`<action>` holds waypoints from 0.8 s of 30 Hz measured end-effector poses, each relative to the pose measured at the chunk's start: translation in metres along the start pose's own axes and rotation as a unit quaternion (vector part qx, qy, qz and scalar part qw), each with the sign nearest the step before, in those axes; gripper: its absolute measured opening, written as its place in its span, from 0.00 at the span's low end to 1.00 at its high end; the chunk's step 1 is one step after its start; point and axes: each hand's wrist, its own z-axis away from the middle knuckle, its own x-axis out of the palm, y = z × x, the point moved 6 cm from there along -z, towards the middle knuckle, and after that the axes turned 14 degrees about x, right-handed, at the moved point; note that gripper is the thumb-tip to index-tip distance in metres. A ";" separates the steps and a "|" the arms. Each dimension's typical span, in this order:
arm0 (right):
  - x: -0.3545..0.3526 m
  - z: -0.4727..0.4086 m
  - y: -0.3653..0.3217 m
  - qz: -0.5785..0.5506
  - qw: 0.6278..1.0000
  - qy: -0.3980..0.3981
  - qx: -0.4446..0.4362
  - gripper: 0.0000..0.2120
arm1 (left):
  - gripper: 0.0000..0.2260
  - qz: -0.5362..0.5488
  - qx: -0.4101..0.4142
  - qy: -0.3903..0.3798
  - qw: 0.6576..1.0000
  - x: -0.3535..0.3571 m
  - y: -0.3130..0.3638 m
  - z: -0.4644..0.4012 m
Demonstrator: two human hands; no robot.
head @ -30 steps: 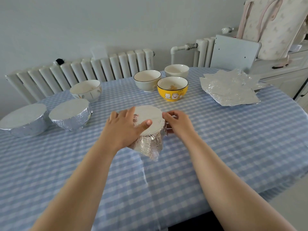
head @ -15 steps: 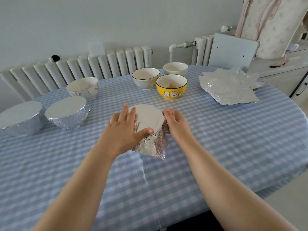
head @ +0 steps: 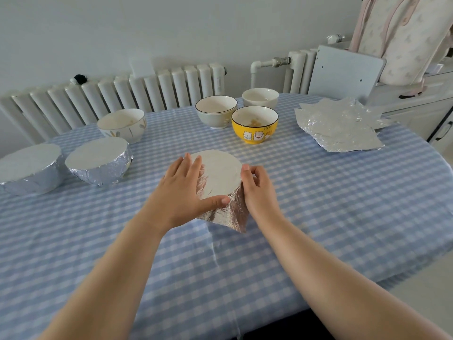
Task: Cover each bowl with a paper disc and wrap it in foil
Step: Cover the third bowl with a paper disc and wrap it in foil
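At the centre of the frame a bowl (head: 221, 207) half wrapped in foil is seen on the table (head: 318, 217), which is covered by a blue and white checked cloth. Its mouth is covered by a white paper disc (head: 218, 175), and crumpled foil (head: 228, 214) is drawn up around its near side, with one corner sticking out towards the lower right.

The left hand (head: 181, 192) is laid against the left side of the bowl with its fingers fairly straight; its thumb is pressed on the near rim of the disc. Its grip is released, nothing being clenched. The right hand (head: 257, 190) is set against the right side of the bowl, and its fingers are curled at the rim, where the foil edge appears to be pinched between thumb and fingertips.

At the left edge of the frame two wrapped bowls (head: 98, 163) are placed side by side, each closed over the top. Just behind them an open patterned bowl (head: 122, 125) is seen. In the upper centre three more uncovered bowls are grouped: a yellow bowl (head: 255, 126), a pale bowl with a dark rim (head: 215, 111) touching it, and a plain white bowl (head: 260, 97) behind. At the upper right a stack of foil sheets (head: 338, 126) is laid flat on the table. A white radiator (head: 122, 94) is seen along the wall behind.
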 end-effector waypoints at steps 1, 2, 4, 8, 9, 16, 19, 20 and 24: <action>0.000 0.001 0.002 -0.013 1.000 0.003 0.006 0.12 | 0.61 0.005 -0.004 0.005 1.000 0.000 0.000 0.000; -0.001 0.002 0.003 -0.023 1.000 0.009 0.011 0.13 | 0.61 0.009 -0.007 0.009 1.000 0.001 0.000 0.000; -0.001 0.001 0.005 -0.027 0.999 0.023 0.022 0.15 | 0.61 0.014 -0.009 0.013 1.000 0.001 0.000 -0.001; 0.000 -0.001 0.008 -0.026 0.998 0.036 0.036 0.14 | 0.62 0.022 -0.012 0.022 0.999 0.002 -0.001 0.000; 0.001 -0.002 0.009 -0.031 0.998 0.037 0.040 0.14 | 0.62 0.025 -0.011 0.025 0.999 0.002 -0.001 0.000; 0.003 -0.006 0.012 -0.050 0.996 0.037 0.066 0.12 | 0.62 0.035 -0.012 0.040 0.999 0.002 -0.003 -0.001; 0.003 -0.006 0.012 -0.055 0.995 0.036 0.072 0.10 | 0.63 0.047 -0.016 0.045 0.998 0.002 -0.003 -0.001; 0.003 -0.006 0.012 -0.057 0.995 0.037 0.072 0.09 | 0.63 0.049 -0.016 0.046 0.998 0.001 -0.002 0.000; 0.005 -0.008 0.014 -0.083 0.993 0.017 0.083 0.03 | 0.63 0.050 -0.014 0.050 0.997 0.000 0.000 0.000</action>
